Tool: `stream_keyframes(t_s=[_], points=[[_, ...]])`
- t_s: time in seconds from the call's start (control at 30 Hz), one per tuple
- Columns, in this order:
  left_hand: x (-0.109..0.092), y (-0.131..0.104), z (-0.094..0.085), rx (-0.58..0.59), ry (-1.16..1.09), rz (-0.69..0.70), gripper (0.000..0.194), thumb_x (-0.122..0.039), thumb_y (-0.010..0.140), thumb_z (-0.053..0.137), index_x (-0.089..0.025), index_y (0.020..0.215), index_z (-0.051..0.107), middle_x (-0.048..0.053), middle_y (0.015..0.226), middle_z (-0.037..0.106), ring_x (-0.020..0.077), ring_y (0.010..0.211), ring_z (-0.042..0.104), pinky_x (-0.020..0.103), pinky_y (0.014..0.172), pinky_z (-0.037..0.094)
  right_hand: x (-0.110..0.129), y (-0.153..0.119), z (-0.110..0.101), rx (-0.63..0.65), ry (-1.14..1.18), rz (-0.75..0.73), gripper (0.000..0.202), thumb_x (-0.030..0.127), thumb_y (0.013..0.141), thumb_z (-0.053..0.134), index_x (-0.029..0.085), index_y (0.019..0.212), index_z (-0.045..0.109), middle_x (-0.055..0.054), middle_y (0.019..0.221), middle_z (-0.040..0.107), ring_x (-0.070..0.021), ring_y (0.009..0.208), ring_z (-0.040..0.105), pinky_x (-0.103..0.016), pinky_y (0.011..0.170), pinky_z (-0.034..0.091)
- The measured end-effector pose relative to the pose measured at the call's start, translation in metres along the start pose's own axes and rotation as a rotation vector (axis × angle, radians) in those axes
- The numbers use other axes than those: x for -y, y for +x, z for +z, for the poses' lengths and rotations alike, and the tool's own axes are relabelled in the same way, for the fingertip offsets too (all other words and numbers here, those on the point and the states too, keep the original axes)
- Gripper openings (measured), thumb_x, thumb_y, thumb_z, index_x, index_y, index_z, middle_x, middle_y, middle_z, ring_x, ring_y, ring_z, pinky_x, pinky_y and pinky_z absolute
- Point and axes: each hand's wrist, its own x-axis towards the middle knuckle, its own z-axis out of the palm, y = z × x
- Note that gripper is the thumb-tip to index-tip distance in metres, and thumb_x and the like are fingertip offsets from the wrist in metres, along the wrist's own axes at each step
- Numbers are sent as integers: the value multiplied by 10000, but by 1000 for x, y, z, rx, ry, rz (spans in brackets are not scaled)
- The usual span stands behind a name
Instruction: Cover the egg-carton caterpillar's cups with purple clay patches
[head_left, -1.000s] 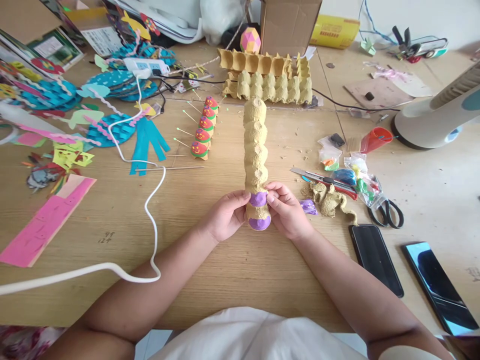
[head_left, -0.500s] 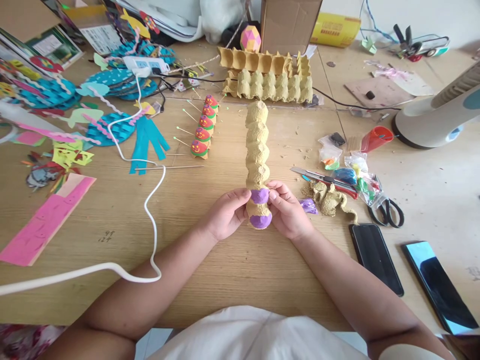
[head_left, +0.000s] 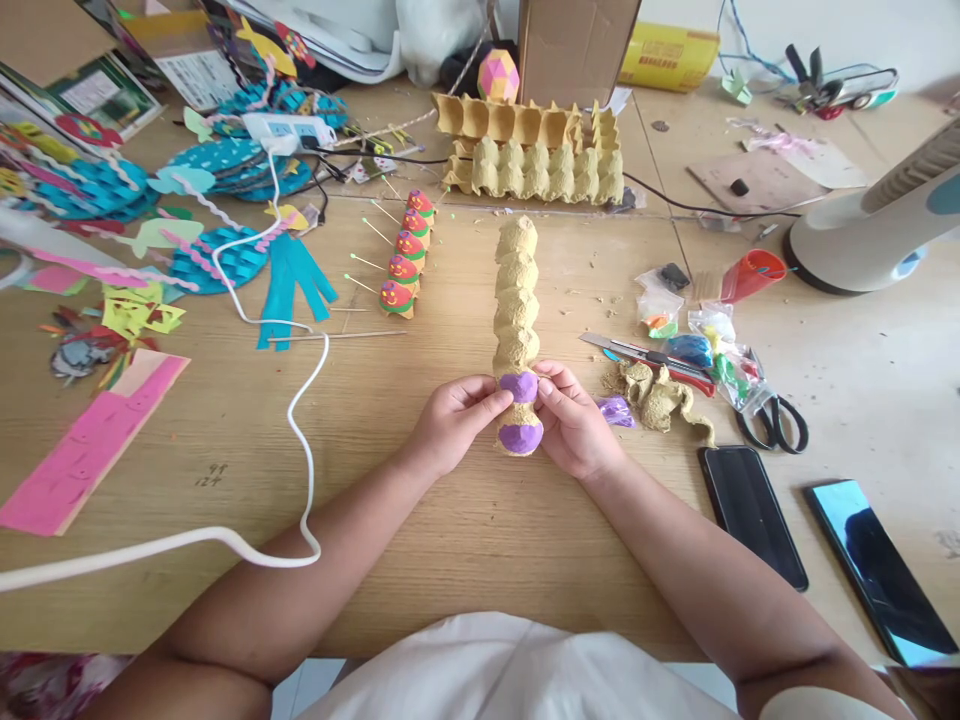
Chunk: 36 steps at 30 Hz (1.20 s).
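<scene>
The left hand is pinching an egg-carton strip by its nine-o'clock edge, its thumb resting against the upper purple patch. The right hand is pinching the three-o'clock edge (other fingertips are partly hiding). The strip is pointing toward twelve o'clock, between both hands. Beyond them, a painted caterpillar row is lying at eleven o'clock, a purple bundle at three.

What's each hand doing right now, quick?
Left hand: closed on the carton strip, thumb by the upper purple patch.
Right hand: closed on the strip's right edge, thumb and fingers beside that patch.
</scene>
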Motion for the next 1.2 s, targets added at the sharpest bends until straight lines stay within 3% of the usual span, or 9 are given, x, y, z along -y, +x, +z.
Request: stream_keyframes(t_s=[0.23, 0.5, 0.77, 0.97, 1.2], points=[[-1, -1, 0, 10, 27, 26, 262, -414, 869, 798, -170, 963, 802, 36, 878, 744, 160, 842, 639, 271, 789, 484, 0, 0, 1, -3, -4, 2, 282, 314, 782, 883, 285, 990, 694, 48, 908, 732, -128, 788, 645, -261, 737, 549], [-13, 0, 6, 85, -291, -172, 315, -464, 828, 827, -154, 875, 807, 76, 887, 782, 170, 797, 694, 281, 733, 548, 1, 0, 1, -3, -3, 1, 302, 322, 757, 898, 288, 981, 700, 47, 913, 739, -129, 796, 653, -259, 733, 551], [-13, 0, 7, 57, -287, -194, 281, -372, 754, 897, -156, 915, 819, 81, 943, 804, 185, 870, 733, 290, 806, 566, 0, -1, 1, 10, -24, 1, 285, 330, 785, 875, 293, 992, 682, 47, 915, 738, -136, 796, 658, -276, 745, 556], [-12, -1, 8, 42, -241, -122, 268, -400, 776, 886, -166, 889, 817, 55, 864, 784, 160, 822, 706, 272, 777, 548, 0, -1, 0, 9, -1, 11, 299, 332, 770, 889, 289, 994, 696, 51, 911, 741, -125, 787, 657, -260, 736, 550], [-2, 1, 1, 20, -52, -24, 261, -389, 818, 849, -180, 971, 817, 53, 934, 783, 183, 897, 692, 291, 842, 527, 0, 0, -2, -20, -12, 3, 288, 323, 779, 877, 285, 990, 686, 46, 919, 740, -131, 777, 652, -268, 725, 549]])
